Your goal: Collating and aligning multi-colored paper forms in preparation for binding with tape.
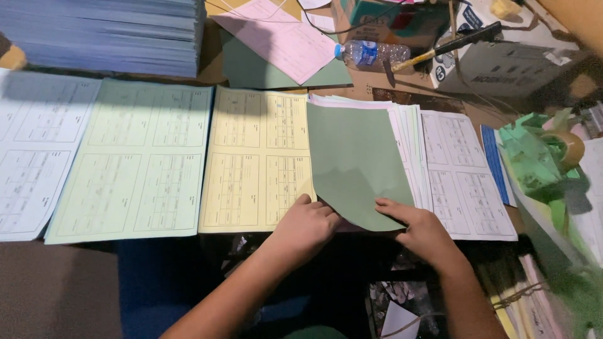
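both hands, left hand (306,225) and right hand (422,231), pinch the green sheet (355,163) with closed fingers at the desk's near edge; square its corners on the white stack (411,135) before release.

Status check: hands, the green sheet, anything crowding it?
Left hand and right hand both pinch the green sheet at its near edge. Sheet lies over a white paper stack. Yellow forms border its left side.
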